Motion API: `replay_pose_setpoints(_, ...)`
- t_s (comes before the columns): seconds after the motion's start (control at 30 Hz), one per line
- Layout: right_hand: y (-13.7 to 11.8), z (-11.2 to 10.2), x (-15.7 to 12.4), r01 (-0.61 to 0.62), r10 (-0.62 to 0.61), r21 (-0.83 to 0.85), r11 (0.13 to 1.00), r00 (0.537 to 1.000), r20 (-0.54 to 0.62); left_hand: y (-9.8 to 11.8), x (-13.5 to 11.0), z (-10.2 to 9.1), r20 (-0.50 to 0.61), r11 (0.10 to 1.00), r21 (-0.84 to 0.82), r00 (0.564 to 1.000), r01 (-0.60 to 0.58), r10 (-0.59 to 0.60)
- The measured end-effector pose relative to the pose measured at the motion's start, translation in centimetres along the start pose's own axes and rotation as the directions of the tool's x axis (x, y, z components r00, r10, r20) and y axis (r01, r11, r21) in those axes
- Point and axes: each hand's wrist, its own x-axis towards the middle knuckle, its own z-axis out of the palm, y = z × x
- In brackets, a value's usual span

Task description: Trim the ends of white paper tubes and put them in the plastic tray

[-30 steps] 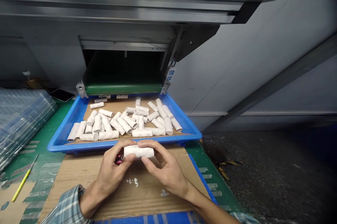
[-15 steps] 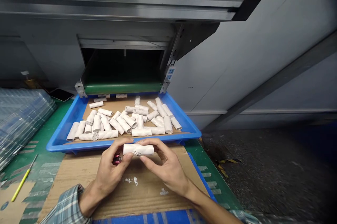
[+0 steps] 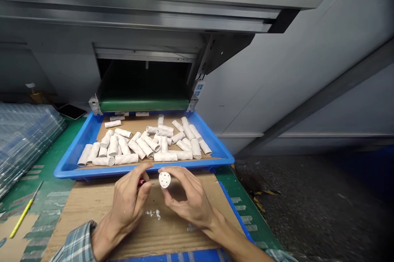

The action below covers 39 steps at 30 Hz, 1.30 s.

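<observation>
My right hand [image 3: 187, 198] holds a white perforated tube [image 3: 164, 180] in its fingertips, with the tube's holed end facing me. My left hand [image 3: 127, 198] is apart from the tube, just to its left. A small pink-red tool [image 3: 141, 182] shows at the left hand's fingertips, mostly hidden by the fingers. Both hands are above a brown cardboard sheet [image 3: 172, 233], right in front of a blue tray [image 3: 92, 173]. Several similar white tubes [image 3: 166, 156] lie in the tray on a cardboard liner.
A green conveyor belt [image 3: 143, 105] comes out of a dark opening behind the tray. A steel shelf [image 3: 154, 5] runs overhead. On the left, a stack of clear plastic sheets [image 3: 21, 139] and a yellow-handled tool [image 3: 24, 213] lie on the green bench mat [image 3: 52, 208].
The tube has turned from lying crosswise to end-on, and only my right hand now holds it. My left hand has drawn away from the tube.
</observation>
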Motion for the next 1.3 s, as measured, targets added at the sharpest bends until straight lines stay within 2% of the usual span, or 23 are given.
replay_pose_setpoints(0.13, -0.03, 0.13, 0.07, -0.001, 0.001, 0.002, 1.0, 1.0, 0.027, 0.19, 0.2, 0.02, 0.03, 0.998, 0.035, 0.998, -0.061, 0.059)
replay_pose_setpoints(0.33, 0.1, 0.18, -0.22, 0.01, -0.011, 0.008, 1.0, 0.991, 0.13, 0.33, -0.07, 0.4, 0.111, 0.973, 0.209, 0.991, -0.102, 0.08)
replay_pose_setpoints(0.9, 0.17, -0.33, 0.04, 0.042, -0.029, -0.06, 0.997, 0.98, 0.199, 0.84, 0.03, 0.26, 0.136, 0.909, 0.396, 0.987, -0.129, 0.081)
replay_pose_setpoints(1.13, 0.19, -0.45, 0.07, 0.049, -0.031, -0.077, 0.996, 0.976, 0.216, 0.96, -0.04, 0.27, 0.138, 0.911, 0.386, 0.986, -0.143, 0.096)
replay_pose_setpoints(1.3, 0.12, -0.53, 0.25, 0.067, -0.048, -0.089, 0.994, 0.978, 0.204, 0.96, -0.01, 0.24, 0.128, 0.938, 0.33, 0.989, -0.108, 0.069)
